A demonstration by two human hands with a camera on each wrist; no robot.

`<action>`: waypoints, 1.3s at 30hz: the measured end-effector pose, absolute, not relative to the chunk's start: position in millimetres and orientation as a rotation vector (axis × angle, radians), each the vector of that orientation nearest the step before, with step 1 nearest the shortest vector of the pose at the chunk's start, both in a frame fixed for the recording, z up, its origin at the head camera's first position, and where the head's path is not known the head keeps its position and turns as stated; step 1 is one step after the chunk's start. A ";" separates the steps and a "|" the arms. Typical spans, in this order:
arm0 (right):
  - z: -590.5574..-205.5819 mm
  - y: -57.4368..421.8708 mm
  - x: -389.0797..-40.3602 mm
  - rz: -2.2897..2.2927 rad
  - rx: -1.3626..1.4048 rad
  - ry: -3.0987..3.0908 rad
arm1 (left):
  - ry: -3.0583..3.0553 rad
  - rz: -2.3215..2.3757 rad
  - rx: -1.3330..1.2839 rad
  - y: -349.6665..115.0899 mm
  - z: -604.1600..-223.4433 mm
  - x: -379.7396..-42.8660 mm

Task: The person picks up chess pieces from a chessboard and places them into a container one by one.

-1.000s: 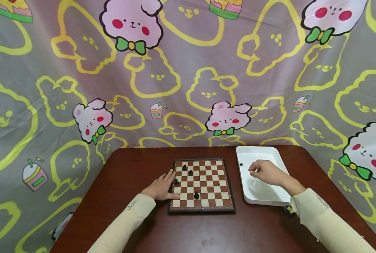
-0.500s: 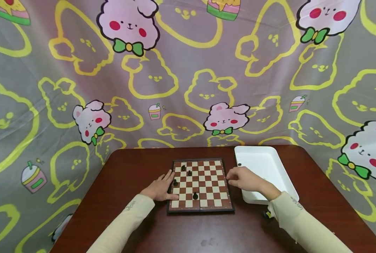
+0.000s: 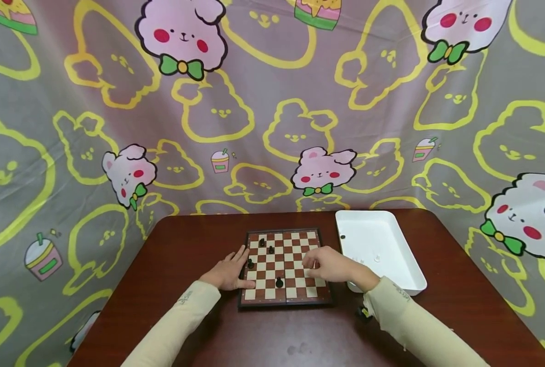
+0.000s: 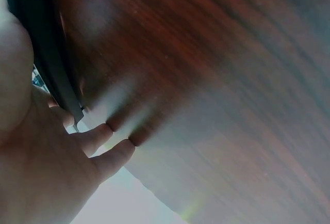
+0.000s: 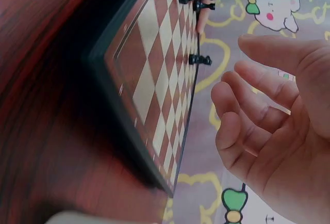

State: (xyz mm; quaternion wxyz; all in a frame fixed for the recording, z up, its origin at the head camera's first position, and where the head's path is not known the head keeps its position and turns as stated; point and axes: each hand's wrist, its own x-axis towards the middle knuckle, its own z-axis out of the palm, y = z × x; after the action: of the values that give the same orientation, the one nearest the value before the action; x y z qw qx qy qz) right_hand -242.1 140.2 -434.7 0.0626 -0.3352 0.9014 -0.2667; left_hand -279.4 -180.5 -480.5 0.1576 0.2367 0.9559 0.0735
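A chessboard (image 3: 295, 293) with brown and cream squares lies on the table. Several black chess pieces stand on its left half, among them a pawn (image 3: 271, 250) and a larger piece (image 3: 279, 282) near the front. My left hand (image 3: 228, 271) rests along the board's left edge, fingers spread and thumb over the corner squares; in the left wrist view, the fingertips (image 4: 131, 144) reach past the dark edge. Above the board's right half hovers my right hand (image 3: 331, 264). Its fingers (image 5: 227, 97) are loosely bent, thumb apart, and nothing shows between them.
To the right of the board stands a white tray (image 3: 384, 216) with several small whitish pieces (image 3: 377, 258) inside. A small dark round spot (image 3: 342, 236) shows on its left wall. Behind the brown table (image 3: 199, 229) hangs a cartoon-printed cloth (image 3: 254, 76).
My right hand has moved left from over the white tray to above the board's right half. The left hand stays on the board's left edge, and the black pieces keep their squares.
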 end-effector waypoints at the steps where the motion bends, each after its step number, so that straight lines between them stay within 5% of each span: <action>1: -434.7 136.7 -241.7 -0.809 -1.015 2.716 | 2.733 0.212 0.672 -181.0 -480.5 -279.4; 39: -461.6 71.8 -255.2 -0.644 -1.168 2.620 | 2.755 0.213 0.663 -180.0 -483.8 -282.8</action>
State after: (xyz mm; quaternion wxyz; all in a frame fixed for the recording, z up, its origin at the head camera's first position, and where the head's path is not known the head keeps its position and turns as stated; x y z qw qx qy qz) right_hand -255.2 71.8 -461.6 0.1005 -0.3952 0.8867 -0.2180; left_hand -282.8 -180.0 -483.8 0.1496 0.2308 0.9586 0.0742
